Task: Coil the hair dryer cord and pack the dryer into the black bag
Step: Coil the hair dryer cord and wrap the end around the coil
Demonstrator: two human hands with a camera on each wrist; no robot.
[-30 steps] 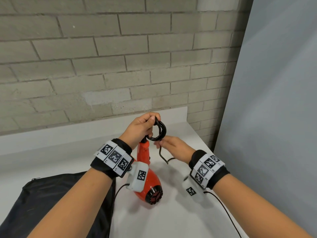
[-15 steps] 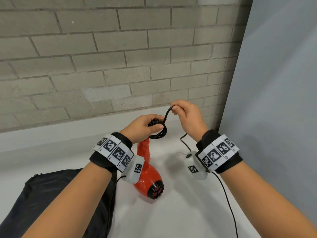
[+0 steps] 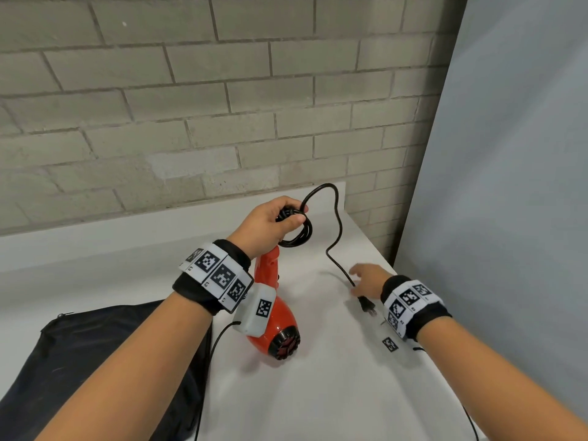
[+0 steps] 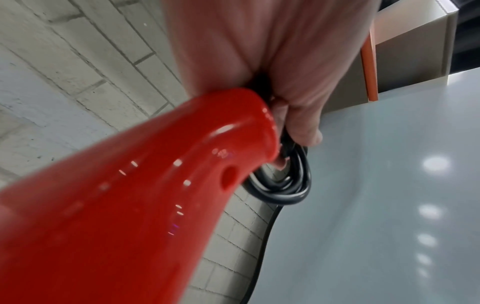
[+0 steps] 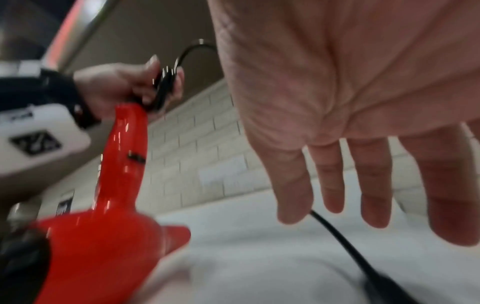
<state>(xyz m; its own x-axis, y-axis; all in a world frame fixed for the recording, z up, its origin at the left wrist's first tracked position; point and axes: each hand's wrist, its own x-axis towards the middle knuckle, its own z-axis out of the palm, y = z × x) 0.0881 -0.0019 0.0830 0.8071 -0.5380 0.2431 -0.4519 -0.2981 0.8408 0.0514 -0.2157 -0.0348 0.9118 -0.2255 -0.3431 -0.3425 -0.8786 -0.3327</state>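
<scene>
The red hair dryer (image 3: 276, 326) stands on the white table with its handle up and its black rear grille toward me. My left hand (image 3: 270, 222) grips the handle top together with a small coil of black cord (image 3: 299, 237); in the left wrist view the coil (image 4: 285, 189) hangs by the red handle (image 4: 155, 185). The loose cord (image 3: 335, 230) arcs up, then drops to the plug (image 3: 366, 305) lying on the table. My right hand (image 3: 366, 278) hovers open just over the cord near the plug, fingers (image 5: 371, 181) spread and straight. The black bag (image 3: 105, 361) lies flat at lower left.
A grey brick wall (image 3: 191, 106) backs the table, and a pale grey panel (image 3: 509, 186) closes off the right side. The table's right edge (image 3: 445, 377) runs close beside my right forearm. Thin black sensor cables trail from both wrists.
My right hand let go of the cord it held up near the coil and dropped down right to the table by the plug. The left hand kept its grip on the handle and coil.
</scene>
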